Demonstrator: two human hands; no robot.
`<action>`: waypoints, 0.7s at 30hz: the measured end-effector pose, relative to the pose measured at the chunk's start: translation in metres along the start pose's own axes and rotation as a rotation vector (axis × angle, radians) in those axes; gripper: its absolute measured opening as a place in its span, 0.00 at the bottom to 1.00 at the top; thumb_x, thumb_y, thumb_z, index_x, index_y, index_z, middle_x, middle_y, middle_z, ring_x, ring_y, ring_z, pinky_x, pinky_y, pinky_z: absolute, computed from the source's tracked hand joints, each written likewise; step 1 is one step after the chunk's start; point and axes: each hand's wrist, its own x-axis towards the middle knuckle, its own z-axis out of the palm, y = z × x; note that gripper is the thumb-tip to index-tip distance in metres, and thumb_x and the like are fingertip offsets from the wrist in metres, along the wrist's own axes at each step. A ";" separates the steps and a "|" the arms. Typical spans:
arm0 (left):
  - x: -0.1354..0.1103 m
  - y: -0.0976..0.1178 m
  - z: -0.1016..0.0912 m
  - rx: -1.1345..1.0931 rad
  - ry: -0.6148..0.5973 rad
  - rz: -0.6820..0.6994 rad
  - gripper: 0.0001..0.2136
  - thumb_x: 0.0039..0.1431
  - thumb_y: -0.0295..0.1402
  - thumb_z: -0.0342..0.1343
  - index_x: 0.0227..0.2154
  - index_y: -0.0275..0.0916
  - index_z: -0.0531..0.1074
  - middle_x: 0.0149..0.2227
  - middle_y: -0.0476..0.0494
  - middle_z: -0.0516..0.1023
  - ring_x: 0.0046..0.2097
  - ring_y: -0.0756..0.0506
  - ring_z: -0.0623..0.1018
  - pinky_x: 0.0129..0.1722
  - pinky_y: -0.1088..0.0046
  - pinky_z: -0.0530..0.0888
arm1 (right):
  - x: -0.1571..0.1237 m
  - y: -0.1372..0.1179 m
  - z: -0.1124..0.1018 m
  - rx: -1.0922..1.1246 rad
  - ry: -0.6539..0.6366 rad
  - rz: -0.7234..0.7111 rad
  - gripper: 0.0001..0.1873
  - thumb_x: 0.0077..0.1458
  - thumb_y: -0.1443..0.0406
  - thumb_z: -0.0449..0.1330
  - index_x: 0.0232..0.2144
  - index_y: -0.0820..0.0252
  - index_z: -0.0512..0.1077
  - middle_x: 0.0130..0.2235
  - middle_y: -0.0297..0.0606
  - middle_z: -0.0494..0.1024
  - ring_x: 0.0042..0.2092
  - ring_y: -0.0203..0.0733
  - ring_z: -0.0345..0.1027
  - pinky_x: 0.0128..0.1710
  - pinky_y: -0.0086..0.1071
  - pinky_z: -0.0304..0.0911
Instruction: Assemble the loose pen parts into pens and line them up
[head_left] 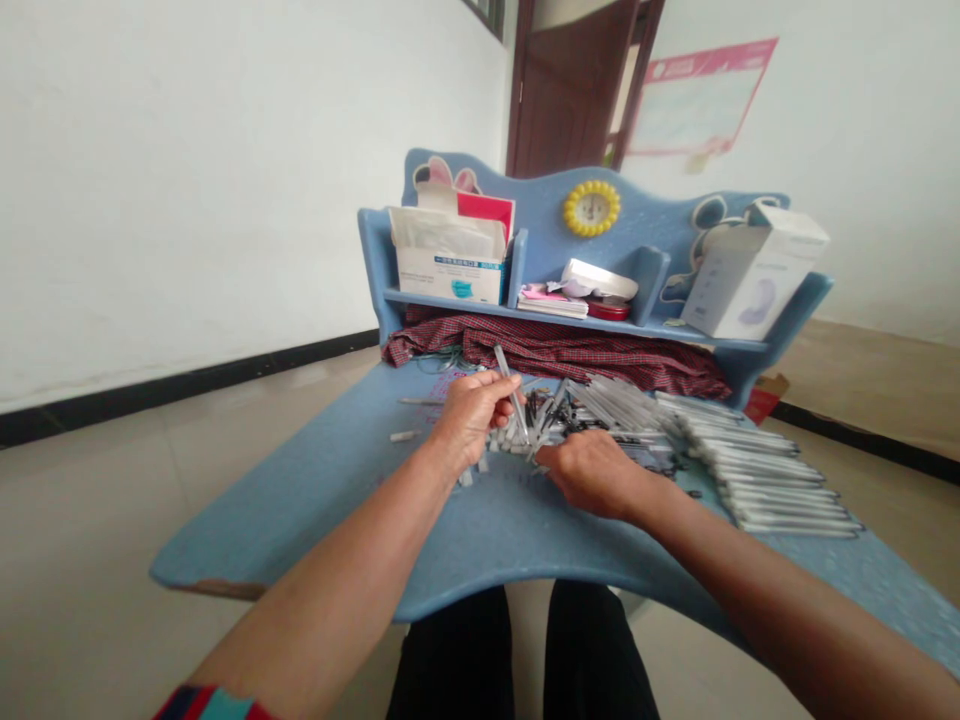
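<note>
My left hand (474, 412) is closed around a clear pen barrel (512, 388), which tilts with its lower end toward my other hand. At that lower end my right hand (592, 470) has its fingers curled together; whatever they pinch is hidden or too small to name. Beneath and behind both hands lies a loose heap of small pen parts (556, 412), with clear and black pieces mixed. Several more clear barrels (616, 402) lie just behind my right hand. To the right, many pens (765, 470) are stacked side by side on the blue desk (322, 500).
A shelf (645, 328) along the desk's back holds a mask box (448, 268), papers, a red tin (607, 310) and a white box (754, 275). Checked cloth (555, 350) is bunched under it. A lone pen part (405, 436) lies left of my hands.
</note>
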 end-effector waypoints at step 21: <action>0.001 -0.002 0.000 -0.010 -0.030 0.007 0.09 0.44 0.34 0.61 0.21 0.33 0.69 0.21 0.47 0.73 0.18 0.57 0.65 0.14 0.85 0.60 | 0.002 0.015 0.000 0.019 -0.014 -0.082 0.12 0.53 0.67 0.50 0.36 0.58 0.72 0.38 0.42 0.77 0.39 0.46 0.71 0.31 0.31 0.58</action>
